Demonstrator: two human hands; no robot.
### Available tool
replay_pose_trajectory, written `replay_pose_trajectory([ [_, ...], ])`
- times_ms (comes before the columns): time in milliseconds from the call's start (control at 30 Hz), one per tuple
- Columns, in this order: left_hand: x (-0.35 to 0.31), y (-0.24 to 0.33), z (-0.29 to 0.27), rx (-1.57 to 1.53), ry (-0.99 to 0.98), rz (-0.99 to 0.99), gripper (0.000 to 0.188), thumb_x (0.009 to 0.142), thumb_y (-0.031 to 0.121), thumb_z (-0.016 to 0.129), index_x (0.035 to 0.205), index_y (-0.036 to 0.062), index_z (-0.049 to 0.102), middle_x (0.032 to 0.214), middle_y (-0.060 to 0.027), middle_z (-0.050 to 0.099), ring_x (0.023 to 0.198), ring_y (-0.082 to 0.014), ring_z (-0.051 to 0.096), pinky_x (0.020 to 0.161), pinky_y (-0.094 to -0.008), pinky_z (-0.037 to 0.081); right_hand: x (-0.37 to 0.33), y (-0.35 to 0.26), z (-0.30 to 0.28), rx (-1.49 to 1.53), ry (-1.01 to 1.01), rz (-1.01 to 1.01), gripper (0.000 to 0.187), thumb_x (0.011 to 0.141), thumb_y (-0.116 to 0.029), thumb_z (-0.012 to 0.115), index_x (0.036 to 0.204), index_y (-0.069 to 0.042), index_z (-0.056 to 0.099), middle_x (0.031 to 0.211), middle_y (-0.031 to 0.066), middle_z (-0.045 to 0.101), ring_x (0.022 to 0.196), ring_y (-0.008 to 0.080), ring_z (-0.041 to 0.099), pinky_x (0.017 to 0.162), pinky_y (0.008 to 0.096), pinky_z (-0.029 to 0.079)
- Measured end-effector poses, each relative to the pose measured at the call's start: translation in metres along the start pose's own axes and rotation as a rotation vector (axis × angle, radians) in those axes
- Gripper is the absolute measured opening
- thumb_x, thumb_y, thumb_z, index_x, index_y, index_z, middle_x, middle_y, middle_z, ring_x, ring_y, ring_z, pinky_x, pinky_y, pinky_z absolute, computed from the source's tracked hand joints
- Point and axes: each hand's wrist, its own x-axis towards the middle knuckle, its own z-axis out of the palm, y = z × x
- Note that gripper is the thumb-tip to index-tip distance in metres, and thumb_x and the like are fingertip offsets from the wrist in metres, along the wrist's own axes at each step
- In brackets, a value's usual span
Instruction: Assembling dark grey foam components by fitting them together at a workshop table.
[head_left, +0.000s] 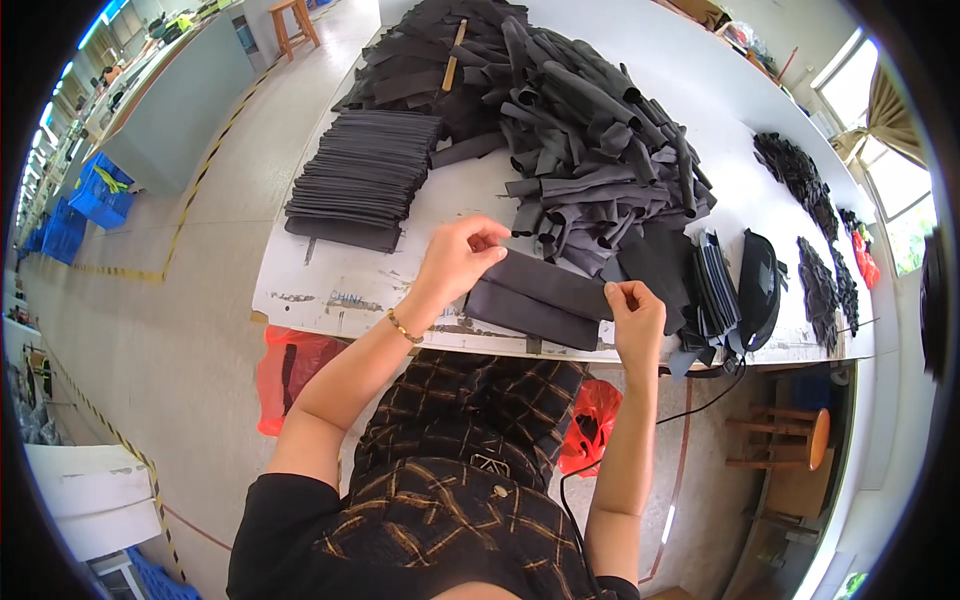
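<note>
Between my two hands stretches a black fabric strip (550, 283), creased lengthwise, at the front edge of the white table (470, 225). My left hand (458, 262) pinches its left end between thumb and fingers. The right end is gripped by my right hand (634, 305), thumb on top. Another dark fabric piece (530, 315) lies flat just below the strip, nearer to me. Beyond my left hand stands a neat row of folded black strips (365, 170). A heap of loose, curled black strips (600, 130) spreads out past both hands.
Right of my right hand stand dark flat pieces (713, 285) and a black iron-like object (760, 290) with a cord. A wooden stick (455, 55) lies on the far heap. Red plastic bags (592, 425) sit under the table. A wooden stool (815, 438) is at lower right.
</note>
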Motion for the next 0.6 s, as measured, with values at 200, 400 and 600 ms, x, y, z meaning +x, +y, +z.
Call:
replay_pose_trajectory([
  [200, 0.029, -0.003, -0.011, 0.380, 0.141, 0.257, 0.011, 0.081, 0.004, 0.069, 0.092, 0.0026, 0.069, 0.085, -0.0102, 0.064, 0.073, -0.0232, 0.062, 0.069, -0.0329, 0.050, -0.007, 0.004, 0.006, -0.314, 0.051, -0.171, 0.014, 0.085, -0.013, 0.069, 0.088, -0.001, 0.064, 0.077, 0.0136, 0.061, 0.068, 0.0294, 0.059, 0.063, 0.0373, 0.046],
  [400, 0.137, -0.016, -0.040, 0.647, 0.328, 0.436, 0.009, 0.083, 0.009, 0.068, 0.088, 0.0019, 0.068, 0.093, -0.0134, 0.065, 0.090, -0.0328, 0.063, 0.081, -0.0391, 0.051, 0.019, 0.024, -0.042, -0.464, 0.232, -0.254, 0.016, 0.086, -0.012, 0.067, 0.097, -0.002, 0.064, 0.093, 0.0145, 0.062, 0.088, 0.0328, 0.060, 0.075, 0.0413, 0.047],
  [600, 0.166, -0.046, -0.039, 1.274, 0.076, 0.190, 0.014, 0.084, 0.016, 0.068, 0.088, 0.0028, 0.068, 0.093, -0.0132, 0.066, 0.096, -0.0312, 0.063, 0.082, -0.0425, 0.051, 0.032, 0.034, -0.028, -1.090, 0.007, -0.381, 0.040, 0.083, -0.026, 0.069, 0.113, -0.001, 0.062, 0.109, 0.0115, 0.059, 0.102, 0.0284, 0.053, 0.083, 0.0399, 0.045],
])
